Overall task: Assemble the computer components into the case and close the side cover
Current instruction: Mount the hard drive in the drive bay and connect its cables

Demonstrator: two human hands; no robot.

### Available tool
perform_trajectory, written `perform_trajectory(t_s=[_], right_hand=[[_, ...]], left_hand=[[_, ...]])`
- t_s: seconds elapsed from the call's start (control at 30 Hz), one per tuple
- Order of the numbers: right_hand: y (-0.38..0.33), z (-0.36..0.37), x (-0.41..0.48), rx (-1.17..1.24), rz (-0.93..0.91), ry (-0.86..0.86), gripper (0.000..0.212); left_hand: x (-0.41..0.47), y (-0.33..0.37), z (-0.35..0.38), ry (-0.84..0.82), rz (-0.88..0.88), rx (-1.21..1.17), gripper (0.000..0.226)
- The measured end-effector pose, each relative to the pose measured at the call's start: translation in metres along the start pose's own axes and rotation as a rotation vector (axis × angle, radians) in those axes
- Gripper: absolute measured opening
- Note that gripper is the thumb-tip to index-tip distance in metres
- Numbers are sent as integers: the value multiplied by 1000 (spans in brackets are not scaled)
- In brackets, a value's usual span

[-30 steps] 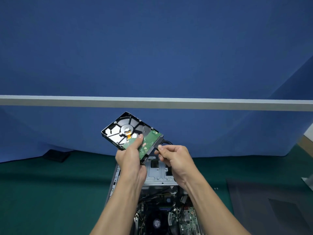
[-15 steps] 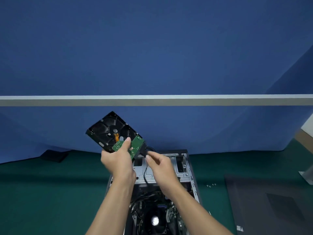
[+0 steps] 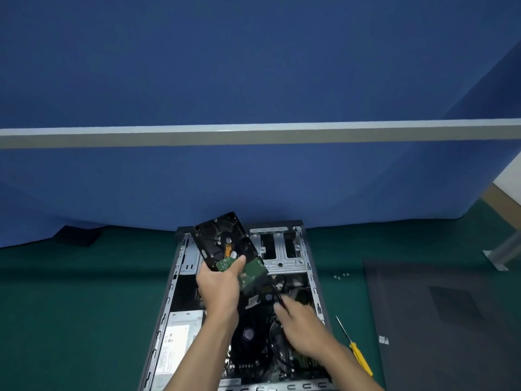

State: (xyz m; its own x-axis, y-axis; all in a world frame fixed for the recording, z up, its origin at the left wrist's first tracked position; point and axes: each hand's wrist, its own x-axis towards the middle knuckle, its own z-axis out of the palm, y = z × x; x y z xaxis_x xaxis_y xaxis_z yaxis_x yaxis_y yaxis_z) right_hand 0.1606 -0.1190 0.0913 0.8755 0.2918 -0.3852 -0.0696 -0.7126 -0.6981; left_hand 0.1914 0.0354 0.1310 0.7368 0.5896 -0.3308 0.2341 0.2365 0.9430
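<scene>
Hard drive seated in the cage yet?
No, the left hand grips the hard drive, tilted, above the open case.

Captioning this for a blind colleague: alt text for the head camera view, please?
A left hand holds a hard drive, circuit board up, above an open computer case; the right hand pinches a black cable running from the drive. A yellow screwdriver lies on the green mat beside the case.

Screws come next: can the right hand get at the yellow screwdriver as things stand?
Probably yes. The screwdriver lies uncovered on the mat just right of the case, beside the right forearm. The right hand is at a black cable, blurred; the left hand grips the hard drive.
</scene>
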Motion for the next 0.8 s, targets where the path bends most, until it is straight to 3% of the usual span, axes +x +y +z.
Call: perform_trajectory(t_s=[0.1, 0.17, 0.2, 0.27, 0.33, 0.4, 0.43, 0.57, 0.67, 0.8], right_hand=[[16, 3, -9, -105, 88, -138, 33], [23, -2, -14, -203, 82, -122, 29], [25, -6, -15, -220, 57, -72, 24], [30, -18, -14, -121, 1, 66, 37], [34, -30, -7, -50, -82, 303, 38], [41, -31, 5, -170, -73, 526, 40], [45, -29, 11, -242, -12, 544, 45], [57, -10, 28, -181, 295, 326, 57], [62, -7, 32, -214, 301, 398, 51], [67, -6, 34, -145, 298, 424, 48]], left_hand=[[-6, -20, -2, -31, -111, 40, 32], [-11, -32, -5, -71, -220, 12, 32], [-14, -37, -6, -94, -282, -10, 32], [-19, -46, -9, -116, -375, -44, 34], [-23, -53, -12, -133, -426, -47, 35], [-27, -57, -11, -177, -472, -50, 31], [-30, -59, -10, -197, -496, -49, 30], [-39, -61, 1, -258, -576, -44, 36], [-38, -64, 7, -287, -586, 7, 50], [-38, -70, 6, -370, -681, -13, 49]])
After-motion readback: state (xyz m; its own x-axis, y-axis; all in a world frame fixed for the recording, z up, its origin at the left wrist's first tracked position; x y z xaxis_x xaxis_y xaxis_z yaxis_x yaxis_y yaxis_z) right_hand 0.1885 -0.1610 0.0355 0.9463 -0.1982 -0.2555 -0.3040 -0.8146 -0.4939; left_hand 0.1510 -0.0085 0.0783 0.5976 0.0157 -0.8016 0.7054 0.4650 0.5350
